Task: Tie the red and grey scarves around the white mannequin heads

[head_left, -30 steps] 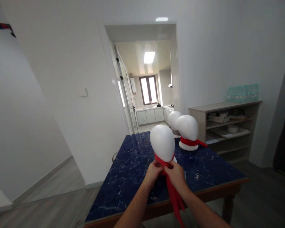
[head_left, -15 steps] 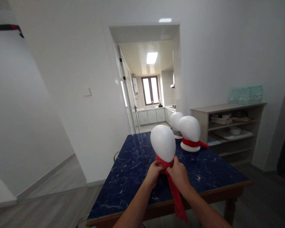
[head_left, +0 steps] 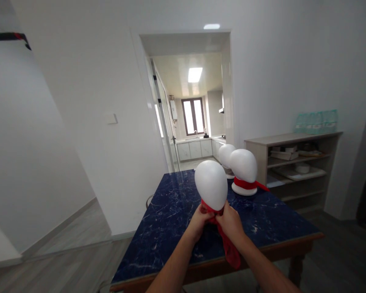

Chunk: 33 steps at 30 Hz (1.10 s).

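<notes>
A white mannequin head [head_left: 211, 184] stands near the front of the blue marbled table [head_left: 167, 211], leaning slightly to the right. Round its neck goes a red scarf [head_left: 230, 250], one end trailing down over the table's front edge. My left hand [head_left: 199, 223] pinches the scarf at the left of the neck front. Close beside it, my right hand [head_left: 230, 223] grips the same cloth on the right. My fingers hide most of the scarf where it meets under the head.
Behind to the right stands a second white head [head_left: 244, 165] wearing a red scarf [head_left: 245, 184]; a third head [head_left: 225, 154] is partly behind it. A shelf unit [head_left: 256, 142] with bottles [head_left: 315, 122] on top is at the right. A doorway to a kitchen lies beyond the table.
The mannequin head has shifted slightly right. The scarf's hanging end has risen and bunched up. Both hands stay at the neck, gripping the cloth.
</notes>
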Available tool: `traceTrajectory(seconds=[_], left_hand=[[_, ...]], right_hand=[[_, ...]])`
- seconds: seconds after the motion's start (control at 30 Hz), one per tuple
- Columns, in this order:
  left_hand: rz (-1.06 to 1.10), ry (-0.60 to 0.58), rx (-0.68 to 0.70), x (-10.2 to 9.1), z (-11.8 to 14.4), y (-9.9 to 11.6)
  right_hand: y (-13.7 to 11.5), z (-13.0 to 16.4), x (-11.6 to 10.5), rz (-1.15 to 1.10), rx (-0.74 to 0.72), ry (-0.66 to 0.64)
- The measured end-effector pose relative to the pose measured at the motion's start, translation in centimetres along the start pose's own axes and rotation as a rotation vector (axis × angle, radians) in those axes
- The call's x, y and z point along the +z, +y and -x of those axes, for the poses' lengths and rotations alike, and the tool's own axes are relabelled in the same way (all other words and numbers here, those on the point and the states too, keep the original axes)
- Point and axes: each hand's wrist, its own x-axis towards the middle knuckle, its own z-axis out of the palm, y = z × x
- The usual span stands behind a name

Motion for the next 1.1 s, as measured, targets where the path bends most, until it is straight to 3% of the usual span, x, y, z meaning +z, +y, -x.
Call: traceTrajectory(seconds=[0.13,0.3,0.4,0.57,0.8,0.93,1.03,1.1], left_hand=[[-0.002,0.008,0.007,0.3,0.0,0.0],[0.067,0.018,-0.155,0.1,0.5,0.6],[0.14,0.017,-0.172,0.0,0.7,0.8],[0.211,-0.008,-0.159,0.0,0.5,0.5],[0.233,-0.035,-0.149,-0.2,0.6,0.4],[0.226,-0.007,-0.168,-0.6,0.5,0.1],[0.215,0.024,-0.187,-0.8,0.5,0.0],[0.183,0.031,-0.19,-0.8,0.4,0.0]], right_hand=[[0.0,0.2,-0.1,0.047,-0.016,0.039],[0.1,0.5,-0.2,0.037,-0.038,0.071],[0.0,1.4,-0.3,0.004,-0.088,0.104],[-0.7,3.5,-0.2,-0.176,-0.25,0.044],[-0.5,3.6,-0.1,-0.259,-0.229,-0.018],[0.0,3.0,-0.7,-0.571,-0.156,-0.163],[0.6,2.8,-1.2,-0.965,0.056,-0.288],[1.0,2.6,-1.4,-1.171,0.208,-0.29]])
